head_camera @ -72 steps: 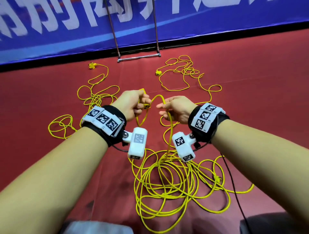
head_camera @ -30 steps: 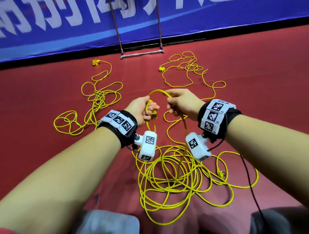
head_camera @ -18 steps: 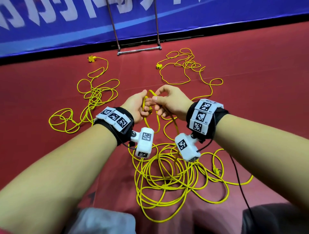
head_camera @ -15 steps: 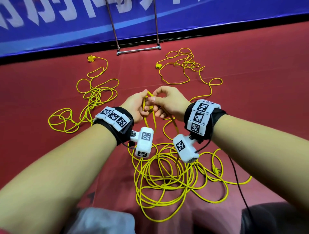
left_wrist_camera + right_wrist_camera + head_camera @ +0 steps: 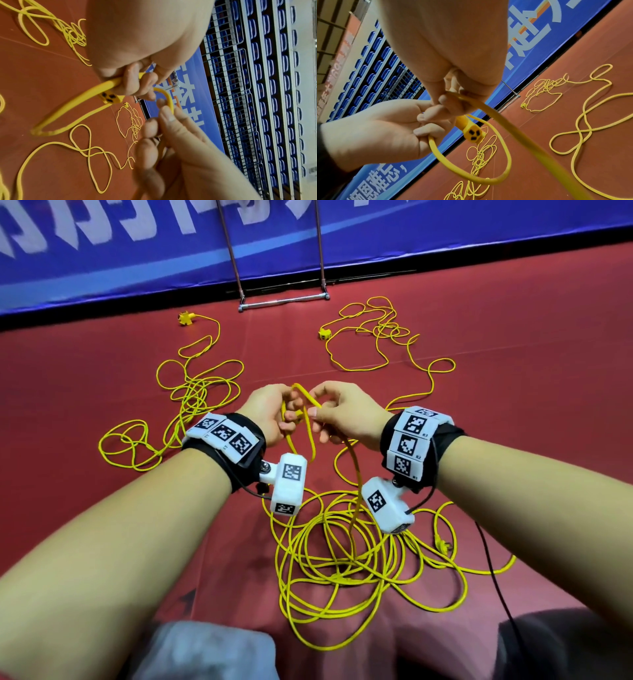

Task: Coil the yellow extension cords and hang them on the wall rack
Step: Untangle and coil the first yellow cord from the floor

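Two bare forearms w/ black wrist bands reach out over a red floor. The left hand (image 5: 270,416) is curled round the socket end (image 5: 473,133) of a yellow extension cord (image 5: 356,481), plus one small loop hanging below the fist. The right hand (image 5: 342,416) pinches the same cord just beside it, thumb and forefinger closed on the strand; the other fingers look loosely curled. The hands are nearly touching, a short arch of cord between them.

From the right hand the cord drops to a loose pile (image 5: 342,563) on the floor directly below, its plug (image 5: 443,546) at the pile's right edge. Two more cords lie uncoiled farther off: one (image 5: 191,402) to the left, one (image 5: 373,337) to the right, each w/ a yellow socket block at its far end. The wall rack's metal foot bar (image 5: 284,301) sits at the base of a blue banner (image 5: 137,251), well apart from the hands.

To do this step well, prob. best: let the right hand slide down the cord, draw loops of matching size, lay each flat in the left fist, and give a slight twist per loop so it doesn't kink or figure-eight. Watch for snags in the pile.

The cord looks smooth, rubbery, flat-ish in section, flexible yet springy. The socket is blocky w/ three dark slots.
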The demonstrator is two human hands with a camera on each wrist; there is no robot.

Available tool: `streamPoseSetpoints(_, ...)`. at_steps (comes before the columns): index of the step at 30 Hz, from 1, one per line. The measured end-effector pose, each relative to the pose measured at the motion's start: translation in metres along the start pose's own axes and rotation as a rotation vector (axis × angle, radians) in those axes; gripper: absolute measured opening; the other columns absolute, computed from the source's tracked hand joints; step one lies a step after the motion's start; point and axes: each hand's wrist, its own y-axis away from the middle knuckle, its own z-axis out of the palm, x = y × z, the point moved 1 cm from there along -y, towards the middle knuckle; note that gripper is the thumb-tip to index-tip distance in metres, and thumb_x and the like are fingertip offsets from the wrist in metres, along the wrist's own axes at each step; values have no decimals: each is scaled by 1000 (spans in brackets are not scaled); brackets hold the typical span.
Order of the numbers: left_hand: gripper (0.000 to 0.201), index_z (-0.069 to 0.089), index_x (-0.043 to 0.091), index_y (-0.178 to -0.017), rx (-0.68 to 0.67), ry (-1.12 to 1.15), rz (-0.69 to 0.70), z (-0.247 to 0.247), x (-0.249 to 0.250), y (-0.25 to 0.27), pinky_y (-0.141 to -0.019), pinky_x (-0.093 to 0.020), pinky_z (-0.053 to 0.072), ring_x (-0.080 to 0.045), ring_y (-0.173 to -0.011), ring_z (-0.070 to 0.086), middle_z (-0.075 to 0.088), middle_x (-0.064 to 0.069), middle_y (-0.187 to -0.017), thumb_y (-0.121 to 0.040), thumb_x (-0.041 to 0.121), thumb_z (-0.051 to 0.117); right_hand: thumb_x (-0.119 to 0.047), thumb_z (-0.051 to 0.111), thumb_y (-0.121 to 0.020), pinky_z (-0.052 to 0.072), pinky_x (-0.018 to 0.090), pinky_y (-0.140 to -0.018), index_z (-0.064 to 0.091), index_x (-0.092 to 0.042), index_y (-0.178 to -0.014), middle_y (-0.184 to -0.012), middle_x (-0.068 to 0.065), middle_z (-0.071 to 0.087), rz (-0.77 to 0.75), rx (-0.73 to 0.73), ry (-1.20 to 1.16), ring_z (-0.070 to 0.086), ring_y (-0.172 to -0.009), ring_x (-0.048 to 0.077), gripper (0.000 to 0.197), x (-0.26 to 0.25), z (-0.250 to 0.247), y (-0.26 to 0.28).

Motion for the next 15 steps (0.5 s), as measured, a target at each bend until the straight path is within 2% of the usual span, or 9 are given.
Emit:
streamPoseSetpoints(2,32,47,14,-78,-36,-57,-16,2,-3,1,-32,-13,16,-7,-34,30,51,0,-62,-102,33,42,-6,58,-96,37,20,-38,59,-12,-99,-63,9,56,-26,39,0,56,-42,15,7,-2,-1,0)
streamPoseSetpoints(4,35,47,14,-77,-76,-75,-17,5,-5,3,-32,-13,16,-7,-35,31,51,-2,-62,-102,38,44,-7,58,-96,40,20,-38,64,-11,-103,-62,7,55,-24,44,20,56,-43,14,10,-2,-2,-1)
streamPoseSetpoints(8,31,46,14,-74,-69,-88,-11,13,-6,6,-33,-15,15,-7,-31,31,44,1,-47,-103,23,40,-7,55,-97,45,23,-41,63,-9,-95,-63,8,56,-17,-42,89,57,-46,17,9,3,5,-2)
streamPoseSetpoints(10,32,44,16,-72,-45,-67,-12,14,-5,5,-35,-14,14,-7,-30,30,43,3,-47,-103,19,36,-9,57,-97,49,26,-43,59,-4,-101,-63,7,58,-1,-64,68,58,-48,20,6,1,9,-2)
streamPoseSetpoints(11,32,42,17,-72,-36,-47,-7,14,-4,4,-35,-13,14,-7,-30,30,44,3,-46,-103,20,35,-9,59,-96,49,27,-45,55,-4,-105,-66,7,59,17,-64,51,59,-49,22,11,1,8,-2)
streamPoseSetpoints(13,32,41,16,-74,1,6,12,11,-1,0,-34,-11,16,-7,-29,30,51,1,-52,-105,21,33,-7,60,-94,48,27,-45,47,-7,-106,-72,12,61,71,-76,39,59,-49,23,17,1,4,-2)
streamPoseSetpoints(15,32,39,15,-76,44,44,27,4,1,-4,-33,-10,17,-7,-28,30,53,-2,-67,-106,21,32,-6,56,-97,49,25,-45,47,-8,-104,-73,15,60,156,-142,100,60,-49,22,12,9,-2,-1)
